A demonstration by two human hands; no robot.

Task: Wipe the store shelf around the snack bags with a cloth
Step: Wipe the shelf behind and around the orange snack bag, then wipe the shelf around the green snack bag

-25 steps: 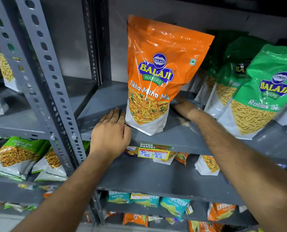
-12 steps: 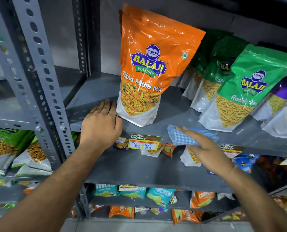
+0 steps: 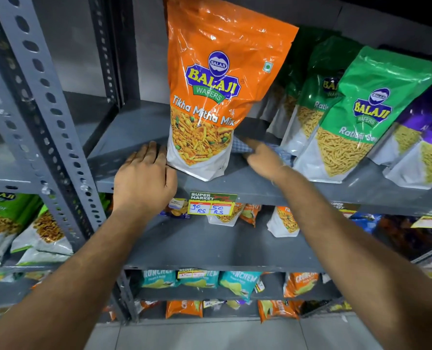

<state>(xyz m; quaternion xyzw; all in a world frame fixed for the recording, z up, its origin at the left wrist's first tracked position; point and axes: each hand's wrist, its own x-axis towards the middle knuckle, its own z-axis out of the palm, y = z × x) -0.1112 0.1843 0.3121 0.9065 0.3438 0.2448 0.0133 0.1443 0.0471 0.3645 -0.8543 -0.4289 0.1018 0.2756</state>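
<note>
A tall orange snack bag (image 3: 217,79) stands upright on the grey metal shelf (image 3: 247,184). My left hand (image 3: 144,180) lies flat on the shelf's front edge, its fingers beside the bag's lower left corner. My right hand (image 3: 262,157) presses a blue checked cloth (image 3: 281,152) onto the shelf just right of the orange bag, between it and the green snack bags (image 3: 361,114). Most of the cloth is hidden under the hand.
Purple bags (image 3: 426,147) lean at the far right of the same shelf. A price tag (image 3: 211,204) hangs from the shelf's front lip. A perforated grey upright (image 3: 40,102) stands at the left. Lower shelves hold smaller snack packs (image 3: 283,221).
My right hand has carried the cloth from the shelf's front edge back up onto the shelf, beside the orange bag. My left hand has stayed on the shelf edge.
</note>
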